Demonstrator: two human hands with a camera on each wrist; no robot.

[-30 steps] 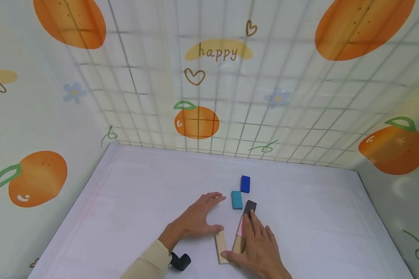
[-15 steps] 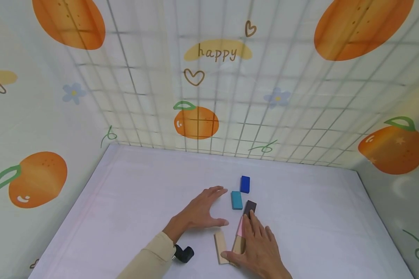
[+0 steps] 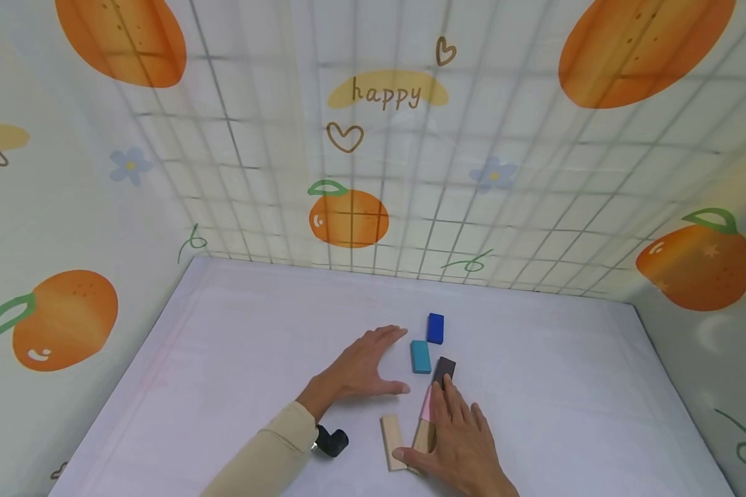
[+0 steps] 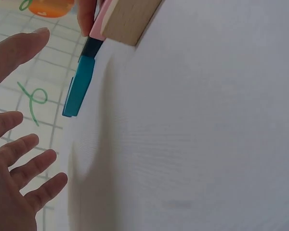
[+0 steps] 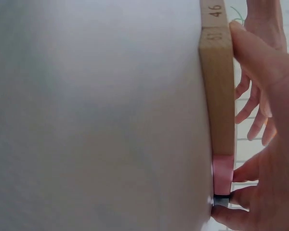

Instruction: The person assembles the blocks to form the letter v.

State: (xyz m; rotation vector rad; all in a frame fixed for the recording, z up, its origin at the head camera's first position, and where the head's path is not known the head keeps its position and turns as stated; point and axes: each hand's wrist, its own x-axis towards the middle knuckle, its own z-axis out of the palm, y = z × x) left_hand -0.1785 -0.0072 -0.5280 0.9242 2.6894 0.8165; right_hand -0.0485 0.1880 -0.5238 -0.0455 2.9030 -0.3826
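My left hand (image 3: pixel 360 366) hovers with thumb and fingers spread, left of a teal block (image 3: pixel 420 357), holding nothing. Beyond the teal block lies a blue block (image 3: pixel 435 328). My right hand (image 3: pixel 466 442) rests along a row made of a wooden block (image 3: pixel 423 442), a pink block (image 3: pixel 425 407) and a dark block (image 3: pixel 445 369). In the right wrist view its fingertips touch the pink block (image 5: pixel 223 174) and the dark one, while the thumb lies by the wooden end. A second wooden block (image 3: pixel 391 435) slants beside the row, meeting it near the thumb.
A white tabletop (image 3: pixel 566 386) spreads around the blocks. Behind it stands a wire grid wall (image 3: pixel 410 248) covered by cloth printed with oranges. A black device (image 3: pixel 332 442) sticks out at my left wrist, below a beige sleeve (image 3: pixel 273 445).
My left hand has moved away from the slanted wooden block, forward and slightly right, its thumb coming off the block's far end. My right hand and the blocks stay put.
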